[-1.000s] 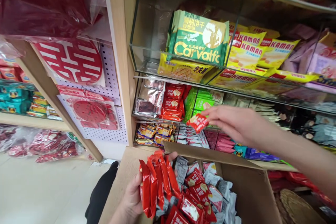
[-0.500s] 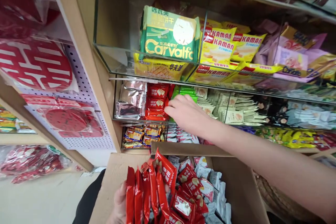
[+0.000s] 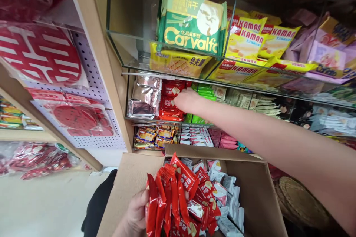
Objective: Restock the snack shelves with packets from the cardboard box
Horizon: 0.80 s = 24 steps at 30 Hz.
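Note:
My left hand (image 3: 136,207) is closed around a row of red snack packets (image 3: 168,196), held on edge above an open cardboard box (image 3: 250,177). More red packets and several white ones (image 3: 232,200) lie loose in the box. My right hand (image 3: 187,100) reaches into a clear shelf compartment, its fingers curled and pinched at a red snack packet (image 3: 172,102) in the stack there. The fingertips are partly hidden. Silver-brown packets (image 3: 143,98) fill the space to the left of that stack, and green packets (image 3: 204,92) stand just right of it.
Above, a clear-fronted shelf holds a green Carvalfo pack (image 3: 191,22) and yellow KAMAN packs (image 3: 247,37). Orange-yellow packets (image 3: 154,137) sit on the shelf below. A wooden upright (image 3: 104,52) stands at the left, beside red hanging decorations (image 3: 41,55). A woven basket (image 3: 300,200) is at lower right.
The view has shifted slightly. My right hand has moved further over the red stack, its fingers more curled. My left hand with its red packets has moved a little right in the picture.

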Available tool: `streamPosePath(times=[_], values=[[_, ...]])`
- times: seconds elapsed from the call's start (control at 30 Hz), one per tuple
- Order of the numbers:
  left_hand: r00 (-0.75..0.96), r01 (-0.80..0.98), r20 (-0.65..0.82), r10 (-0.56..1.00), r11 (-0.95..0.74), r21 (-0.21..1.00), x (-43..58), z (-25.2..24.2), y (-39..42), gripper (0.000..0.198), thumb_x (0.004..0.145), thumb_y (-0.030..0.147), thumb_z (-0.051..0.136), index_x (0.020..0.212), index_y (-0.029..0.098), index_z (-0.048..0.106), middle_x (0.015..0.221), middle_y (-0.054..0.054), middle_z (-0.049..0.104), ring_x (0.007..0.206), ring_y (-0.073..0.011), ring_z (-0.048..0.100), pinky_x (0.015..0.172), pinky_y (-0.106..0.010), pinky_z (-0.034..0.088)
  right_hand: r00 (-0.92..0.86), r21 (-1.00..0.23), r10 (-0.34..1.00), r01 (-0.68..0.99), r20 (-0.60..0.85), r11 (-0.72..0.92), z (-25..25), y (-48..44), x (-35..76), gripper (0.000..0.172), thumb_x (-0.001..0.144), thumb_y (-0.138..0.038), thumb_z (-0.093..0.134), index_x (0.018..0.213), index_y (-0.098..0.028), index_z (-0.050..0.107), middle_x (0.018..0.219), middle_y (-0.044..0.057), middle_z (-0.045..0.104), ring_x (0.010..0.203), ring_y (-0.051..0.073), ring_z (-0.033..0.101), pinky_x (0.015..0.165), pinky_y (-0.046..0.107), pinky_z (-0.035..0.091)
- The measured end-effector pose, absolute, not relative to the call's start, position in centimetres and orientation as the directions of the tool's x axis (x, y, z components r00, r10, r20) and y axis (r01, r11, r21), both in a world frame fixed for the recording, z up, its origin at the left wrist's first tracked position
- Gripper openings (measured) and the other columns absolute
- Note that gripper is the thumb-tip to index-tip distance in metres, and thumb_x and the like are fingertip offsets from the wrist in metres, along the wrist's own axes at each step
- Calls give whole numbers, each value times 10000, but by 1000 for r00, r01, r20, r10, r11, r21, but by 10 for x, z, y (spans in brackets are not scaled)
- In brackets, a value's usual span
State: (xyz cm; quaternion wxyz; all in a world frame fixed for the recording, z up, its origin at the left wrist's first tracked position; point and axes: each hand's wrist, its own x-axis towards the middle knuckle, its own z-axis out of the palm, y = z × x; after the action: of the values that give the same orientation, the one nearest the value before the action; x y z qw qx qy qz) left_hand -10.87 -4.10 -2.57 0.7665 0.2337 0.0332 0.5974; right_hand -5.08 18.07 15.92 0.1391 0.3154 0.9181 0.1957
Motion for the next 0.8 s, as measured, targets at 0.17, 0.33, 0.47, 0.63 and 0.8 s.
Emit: streamPosePath(times=[0.17, 0.33, 0.47, 0.63, 0.8], values=[[352, -872, 289, 890, 200, 446, -105, -10, -37, 262, 740, 356, 560, 904, 214, 708, 678, -29, 718, 681, -223, 677, 820, -362, 484, -836, 483, 542, 442, -83, 756, 176, 170, -35, 315, 816, -88, 386, 955, -73, 668, 893, 176, 664, 897, 279, 605, 683, 335, 435], [317, -883, 329, 889, 150, 444, -104, -8, -36, 253, 736, 341, 563, 905, 219, 705, 644, -17, 712, 692, -215, 677, 826, -357, 479, -880, 579, 475, 380, -14, 721, 179, 160, -23, 312, 812, -54, 368, 925, -59, 658, 831, 156, 660, 829, 261, 611, 649, 324, 436], [327, -882, 327, 887, 162, 443, -104, -10, -36, 259, 752, 333, 544, 920, 212, 699, 695, -30, 719, 712, -217, 676, 814, -358, 485, -895, 553, 441, 336, -64, 762, 172, 160, -20, 264, 789, -49, 410, 832, -84, 668, 819, 147, 651, 788, 250, 597, 598, 309, 414], [355, -873, 328, 876, 184, 452, -104, -8, -37, 272, 753, 332, 545, 944, 207, 693, 740, -41, 724, 751, -228, 675, 817, -365, 490, -886, 618, 463, 349, -27, 704, 161, 162, -24, 234, 812, -124, 449, 826, -132, 682, 834, 146, 655, 914, 300, 529, 756, 411, 362], [360, -878, 359, 861, 183, 442, -103, -5, -36, 274, 780, 313, 523, 975, 204, 682, 840, -43, 720, 785, -227, 672, 808, -349, 502, -850, 642, 519, 349, -89, 683, 158, 168, -35, 237, 812, -133, 461, 815, -134, 699, 831, 124, 664, 850, 260, 552, 878, 461, 268]])
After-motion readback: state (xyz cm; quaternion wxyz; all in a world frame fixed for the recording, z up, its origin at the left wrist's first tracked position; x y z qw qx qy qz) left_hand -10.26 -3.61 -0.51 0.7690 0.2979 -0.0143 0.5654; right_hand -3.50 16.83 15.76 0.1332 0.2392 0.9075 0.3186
